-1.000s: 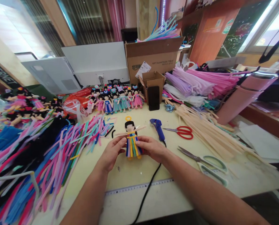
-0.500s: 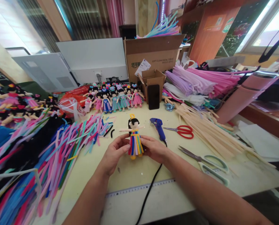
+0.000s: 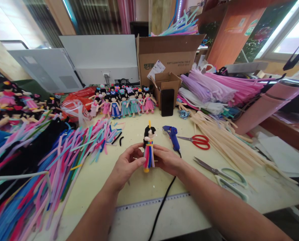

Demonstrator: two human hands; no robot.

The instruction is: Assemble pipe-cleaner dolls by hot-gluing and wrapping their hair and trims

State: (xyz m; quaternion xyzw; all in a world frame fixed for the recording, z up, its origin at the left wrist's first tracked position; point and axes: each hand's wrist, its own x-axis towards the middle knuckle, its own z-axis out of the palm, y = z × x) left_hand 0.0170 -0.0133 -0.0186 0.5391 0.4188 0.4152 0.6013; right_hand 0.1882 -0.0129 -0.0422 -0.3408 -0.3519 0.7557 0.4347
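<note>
A small pipe-cleaner doll (image 3: 148, 152) with black hair, a yellow loop on its head and a skirt of coloured strips stands upright between my two hands, turned partly sideways. My left hand (image 3: 129, 164) has its thumb on the left edge of the skirt, fingers curled behind. On the other side, my right hand (image 3: 167, 160) grips the skirt, its fingertips partly hidden by the doll. Just beyond the right hand lies a blue glue gun (image 3: 173, 138), its black cord (image 3: 162, 207) running under my wrist to the front edge.
Red-handled scissors (image 3: 199, 142) and green-handled scissors (image 3: 221, 174) lie at right, near beige strips (image 3: 222, 144). Bundles of coloured pipe cleaners (image 3: 56, 160) cover the left. Finished dolls (image 3: 124, 105), a black phone (image 3: 167, 103) and cardboard boxes (image 3: 174, 50) stand behind. A ruler (image 3: 152, 202) lies in front.
The doll has been turned from facing front to partly sideways, still between both hands. The camera view has shifted slightly.
</note>
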